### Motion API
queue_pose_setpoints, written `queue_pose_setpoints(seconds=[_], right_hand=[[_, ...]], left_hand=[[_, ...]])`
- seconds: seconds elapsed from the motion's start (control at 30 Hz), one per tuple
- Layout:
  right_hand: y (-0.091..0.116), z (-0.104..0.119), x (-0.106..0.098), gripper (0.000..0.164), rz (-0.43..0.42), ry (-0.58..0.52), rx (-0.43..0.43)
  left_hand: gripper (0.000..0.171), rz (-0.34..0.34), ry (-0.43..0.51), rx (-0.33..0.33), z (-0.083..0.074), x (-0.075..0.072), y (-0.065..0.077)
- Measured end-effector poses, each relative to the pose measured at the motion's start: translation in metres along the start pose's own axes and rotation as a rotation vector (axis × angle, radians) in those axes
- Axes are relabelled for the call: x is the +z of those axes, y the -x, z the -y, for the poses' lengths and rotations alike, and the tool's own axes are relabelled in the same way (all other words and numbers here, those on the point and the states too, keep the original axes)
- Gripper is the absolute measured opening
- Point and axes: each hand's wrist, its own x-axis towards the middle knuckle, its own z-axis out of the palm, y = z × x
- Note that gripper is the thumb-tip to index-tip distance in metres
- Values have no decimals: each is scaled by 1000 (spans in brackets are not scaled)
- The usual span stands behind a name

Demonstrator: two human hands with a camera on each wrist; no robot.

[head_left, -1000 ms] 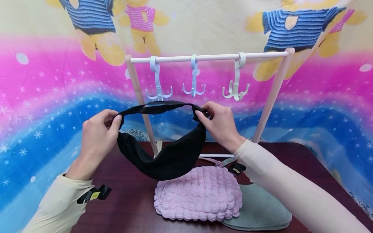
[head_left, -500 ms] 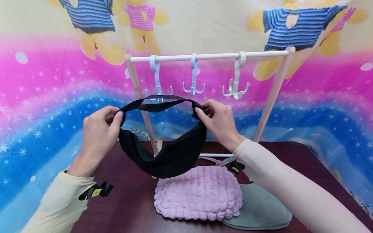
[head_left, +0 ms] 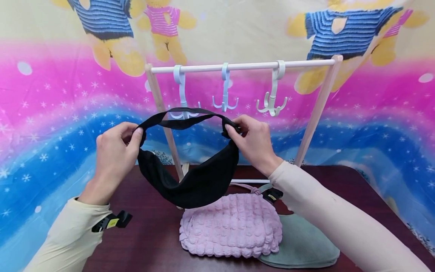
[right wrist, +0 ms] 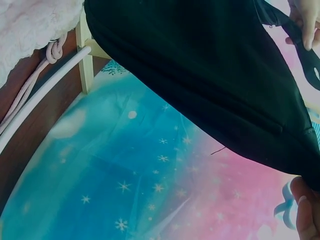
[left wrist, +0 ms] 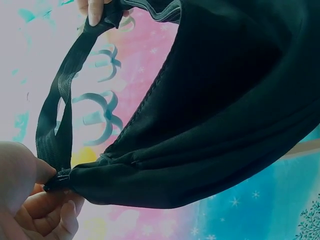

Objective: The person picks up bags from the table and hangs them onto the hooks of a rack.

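Black bag [head_left: 195,189] pinched by left hand [head_left: 116,155] and right hand [head_left: 256,141]; yellow label [head_left: 113,223] illegible.

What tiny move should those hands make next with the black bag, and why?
I'd probably raise the black bag slightly and ease its strap toward the leftmost hook. The left hand and right hand pinch the bag's two ends, the strap arches between them, and from the head camera it overlaps the hook's lower part, though I can't tell whether they touch.
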Motion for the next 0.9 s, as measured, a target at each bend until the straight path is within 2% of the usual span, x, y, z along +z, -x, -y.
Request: queue_pose_setpoints(seconds=[0.5, 0.9], right_hand=[[-4, 4, 9, 16, -21, -48, 47], [-8, 6, 15, 16, -41, -93, 59]], left_hand=[[28, 0, 23, -35, 2, 1, -6], [30, -3, 29, -37, 3, -1, -10]])
